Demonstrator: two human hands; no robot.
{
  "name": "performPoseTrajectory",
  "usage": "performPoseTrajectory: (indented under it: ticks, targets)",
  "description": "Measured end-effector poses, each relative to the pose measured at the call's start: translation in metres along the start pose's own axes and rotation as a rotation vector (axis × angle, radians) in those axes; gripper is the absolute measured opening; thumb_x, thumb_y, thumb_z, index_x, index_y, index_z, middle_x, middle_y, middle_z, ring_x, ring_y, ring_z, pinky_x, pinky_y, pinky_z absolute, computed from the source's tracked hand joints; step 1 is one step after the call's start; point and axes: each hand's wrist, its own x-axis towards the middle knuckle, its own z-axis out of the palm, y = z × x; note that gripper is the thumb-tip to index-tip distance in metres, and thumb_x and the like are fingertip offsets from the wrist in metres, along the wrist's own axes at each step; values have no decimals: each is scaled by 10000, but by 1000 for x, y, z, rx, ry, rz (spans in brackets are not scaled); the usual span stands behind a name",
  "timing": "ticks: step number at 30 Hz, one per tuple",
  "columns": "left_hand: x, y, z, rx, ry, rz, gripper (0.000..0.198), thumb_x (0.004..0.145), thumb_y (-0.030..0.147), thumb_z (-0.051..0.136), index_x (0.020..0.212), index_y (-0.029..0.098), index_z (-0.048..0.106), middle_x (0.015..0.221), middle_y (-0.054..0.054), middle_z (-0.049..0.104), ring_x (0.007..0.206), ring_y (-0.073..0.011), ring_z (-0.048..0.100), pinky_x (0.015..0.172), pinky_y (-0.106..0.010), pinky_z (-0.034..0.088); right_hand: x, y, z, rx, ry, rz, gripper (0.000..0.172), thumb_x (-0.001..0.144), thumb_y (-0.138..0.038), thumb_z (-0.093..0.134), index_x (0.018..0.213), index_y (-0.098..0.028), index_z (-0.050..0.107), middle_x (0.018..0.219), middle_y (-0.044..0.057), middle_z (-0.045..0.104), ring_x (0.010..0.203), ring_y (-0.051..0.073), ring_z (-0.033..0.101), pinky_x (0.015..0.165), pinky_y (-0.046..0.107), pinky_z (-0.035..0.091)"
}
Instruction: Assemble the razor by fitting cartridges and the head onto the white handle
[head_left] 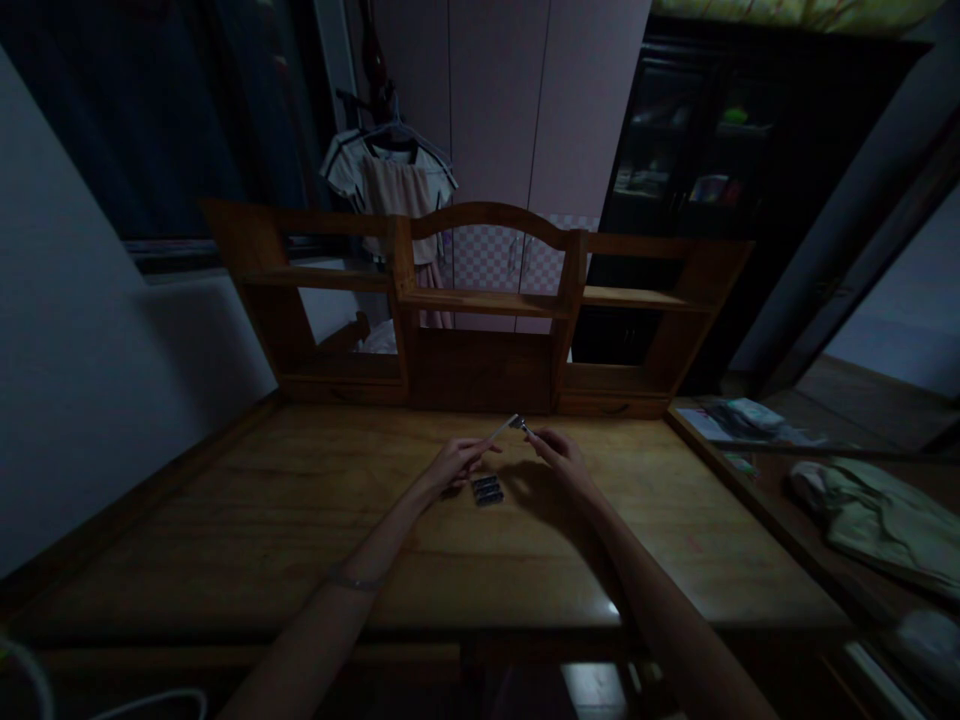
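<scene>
My left hand (454,463) is closed around the handle of a thin silvery razor-like tool (501,432), which slants up to the right. My right hand (559,452) pinches the tool's head where the two hands meet, above the wooden desk (300,520). Just below the hands, a small dark cartridge pack (487,490) lies on the desk. A thin bracelet (352,580) circles my left wrist.
A wooden shelf hutch (480,300) stands at the back of the desk. Clothes on a hanger (394,180) hang behind it by a pink wardrobe. A dark glass cabinet (697,150) stands at the right. Papers (742,420) and folded cloth (877,520) lie to the right.
</scene>
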Motion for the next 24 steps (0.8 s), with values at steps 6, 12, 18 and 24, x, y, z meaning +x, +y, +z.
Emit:
performPoseTrajectory:
  ticks: [6,12,18,24]
  targets:
    - [2,-2,-2,-16,-16,31,548,775,571,519,1113,152,622,516,83,323,350,-25,159,343,-171,116,0,1,-1,0,6,20,368,828,-526,509,896,-195,655,815,30,608,793,190,531,704,283,409]
    - [2,-1,-1,16,-2,-5,554,768,586,518,1099,154,628,517,86,312,347,-26,149,338,-171,119,-1,-1,-1,18,5,18,377,813,-533,521,898,-190,654,836,37,611,815,199,534,723,291,412]
    - [-1,2,2,-2,-24,13,543,772,578,518,1095,156,632,522,79,328,355,-27,170,340,-168,132,0,-1,-1,8,4,9,355,822,-520,519,883,-200,661,814,37,611,786,195,529,705,291,405]
    - [0,1,1,-5,-13,10,542,777,568,517,1104,150,628,521,82,324,350,-26,171,340,-168,124,-1,-1,-2,9,-4,15,363,817,-521,519,890,-196,664,827,39,616,779,195,533,701,294,415]
